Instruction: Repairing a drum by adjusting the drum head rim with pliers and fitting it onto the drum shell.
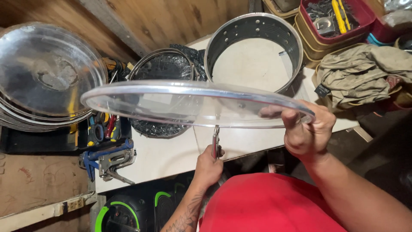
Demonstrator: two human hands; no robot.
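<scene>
A large clear round drumhead [171, 103] with a metal rim is held nearly edge-on over the white table [163, 159]. My right hand [307, 129] grips its right rim, thumb on top. My left hand [208, 165] is below the head's near edge and holds pliers with red handles [216, 144]; their jaws meet the rim from underneath. A black drum shell [254, 47] with a chrome edge stands upright on the table behind the head.
A stack of clear drumheads [47, 73] lies at the left. A metal hoop on black plastic [165, 68] sits mid-table. A blue staple gun [109, 161] and hand tools are left of it. A crumpled cloth [365, 73] and red tray [334, 19] lie at right.
</scene>
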